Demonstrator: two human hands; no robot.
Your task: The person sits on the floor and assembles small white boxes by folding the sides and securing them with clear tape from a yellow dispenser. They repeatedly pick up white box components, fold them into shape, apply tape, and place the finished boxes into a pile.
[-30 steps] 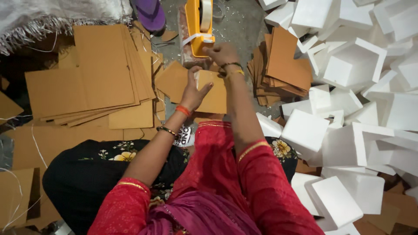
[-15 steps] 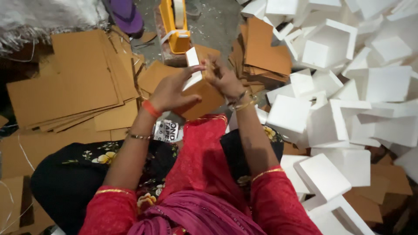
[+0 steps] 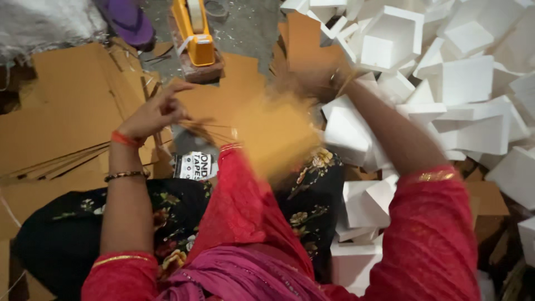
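My left hand (image 3: 153, 114) is above my lap, fingers pinched on the near end of a few thin brown cardboard sheets (image 3: 209, 129) seen edge-on. My right hand (image 3: 332, 82) is stretched out to the right and blurred by motion. It grips a brown cardboard piece (image 3: 273, 136) that is smeared across the middle of the view, beside the pile of white foam boxes (image 3: 390, 42). A roll of packing tape (image 3: 195, 165) lies on my lap under the left hand.
A yellow tape dispenser (image 3: 195, 33) stands on a brick ahead of me. Flat brown cardboard sheets (image 3: 61, 106) are stacked at the left. White foam boxes fill the right side. A purple sandal (image 3: 129, 22) lies at the top left.
Both hands were together on one small piece in front of me. They have parted: the right hand has swung out right with cardboard, and the left stays over my lap.
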